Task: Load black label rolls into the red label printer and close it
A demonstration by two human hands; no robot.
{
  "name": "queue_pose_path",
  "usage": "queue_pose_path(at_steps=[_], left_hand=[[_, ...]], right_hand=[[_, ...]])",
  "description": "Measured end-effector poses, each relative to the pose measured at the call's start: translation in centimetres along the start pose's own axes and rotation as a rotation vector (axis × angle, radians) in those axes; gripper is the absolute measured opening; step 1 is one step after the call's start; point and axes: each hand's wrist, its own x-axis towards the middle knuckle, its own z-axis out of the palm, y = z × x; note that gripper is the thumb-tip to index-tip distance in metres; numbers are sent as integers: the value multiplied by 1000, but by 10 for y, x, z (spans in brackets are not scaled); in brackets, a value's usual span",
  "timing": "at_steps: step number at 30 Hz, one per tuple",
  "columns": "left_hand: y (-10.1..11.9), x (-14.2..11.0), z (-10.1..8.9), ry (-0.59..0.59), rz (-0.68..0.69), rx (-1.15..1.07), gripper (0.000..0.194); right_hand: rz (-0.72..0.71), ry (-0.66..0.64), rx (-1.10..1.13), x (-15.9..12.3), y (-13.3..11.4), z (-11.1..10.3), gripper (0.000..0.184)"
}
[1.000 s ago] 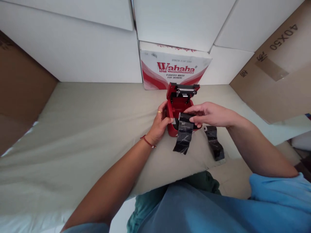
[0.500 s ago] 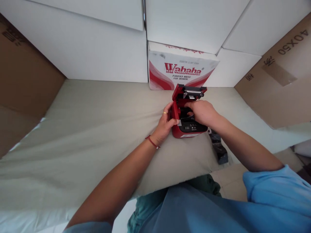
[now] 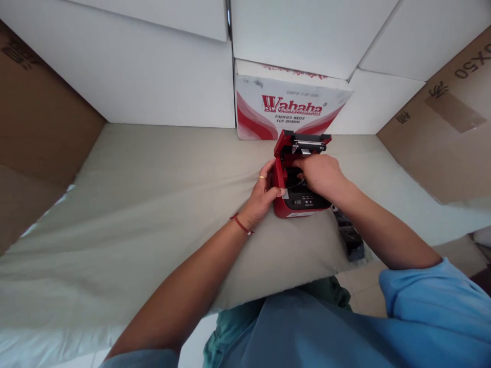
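Note:
A small red label printer (image 3: 292, 207) stands on the beige cloth, its lid (image 3: 305, 141) tipped up at the back. My left hand (image 3: 264, 193) grips the printer's left side, thumb on its front corner. My right hand (image 3: 320, 175) reaches into the open bay with its fingers curled over a black roll (image 3: 292, 180), which sits mostly inside the printer. A second strip of black ribbon (image 3: 351, 240) lies on the cloth to the right, partly hidden under my right forearm.
A white and red "Wahaha" carton (image 3: 287, 105) stands right behind the printer. White foam blocks (image 3: 146, 76) wall the back. Brown cardboard boxes stand at the left (image 3: 34, 117) and the right (image 3: 448, 117). The cloth-covered surface (image 3: 134, 214) stretches wide to the left.
One second ago my right hand held the black roll above the printer with its tail hanging down in front. Now the roll is down in the bay and the tail no longer hangs out.

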Motion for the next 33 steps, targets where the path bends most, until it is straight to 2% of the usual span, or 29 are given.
queue_pose_path(at_steps=[4, 7, 10, 13, 16, 21, 23, 26, 28, 29, 31, 33], left_hand=[[-3, 1, -3, -3, 21, 34, 96], [-3, 0, -4, -11, 25, 39, 96], [-3, -1, -5, -15, 16, 25, 96], [-2, -1, -7, -29, 31, 32, 96], [-2, -1, -8, -43, 74, 61, 93], [0, -9, -7, 0, 124, 219, 84], [8, -17, -3, 93, 209, 405, 75], [28, -34, 10, 256, 518, 779, 58], [42, -44, 24, 213, 744, 963, 54], [47, -49, 31, 161, 807, 1040, 52], [53, -56, 44, 26, 889, 1155, 53], [53, -58, 53, -39, 908, 1228, 59]], right_hand=[[-11, -3, 24, 2, 1, 0, 39], [-87, 24, 176, -1, 11, 4, 34], [-192, 179, 480, -20, 24, 13, 31], [-428, 374, 700, -52, 33, 28, 30], [-585, 494, 682, -84, 34, 47, 26], [-543, 617, 524, -115, 29, 76, 33], [-536, 653, 514, -118, 27, 84, 34], [-526, 698, 515, -119, 21, 92, 39], [-521, 722, 515, -119, 17, 96, 43], [-521, 727, 521, -120, 16, 97, 44], [-534, 720, 564, -122, 14, 98, 47], [-564, 696, 662, -124, 16, 95, 50]])
